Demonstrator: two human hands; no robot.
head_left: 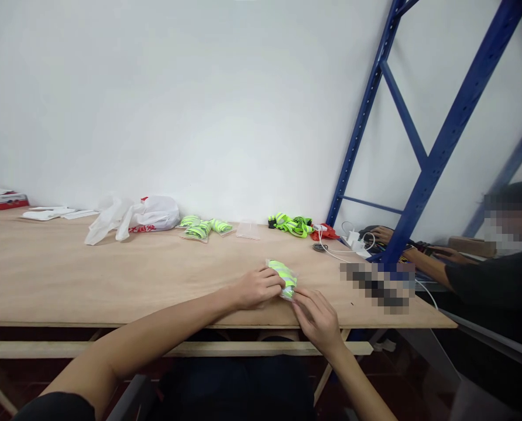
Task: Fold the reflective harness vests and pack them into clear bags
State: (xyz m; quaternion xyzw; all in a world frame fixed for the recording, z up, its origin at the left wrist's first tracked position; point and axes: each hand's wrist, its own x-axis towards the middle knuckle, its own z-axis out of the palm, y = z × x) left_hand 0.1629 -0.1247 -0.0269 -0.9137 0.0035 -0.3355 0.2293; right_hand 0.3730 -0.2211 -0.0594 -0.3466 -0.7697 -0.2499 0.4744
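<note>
Dark sleeve [59, 407] foremost; beyond, left hand [257, 288] and right hand [317, 318] grip one clear packet [284, 275] (neon-striped inside).

On the table [112, 280], near its front edge, a bagged reflective strap [284, 271] lies between the left hand [258, 287] and the right hand [317, 317]. Behind it, before the wall [199, 105], lie from left to right a carton [9, 202], papers [48, 214], a shopping bag [159, 211], a cluster of packets [198, 230], a plastic sleeve [247, 231] and loose reflective straps [296, 225]. Right of these stands a shelving frame [447, 120], then a co-worker [493, 283].
</note>
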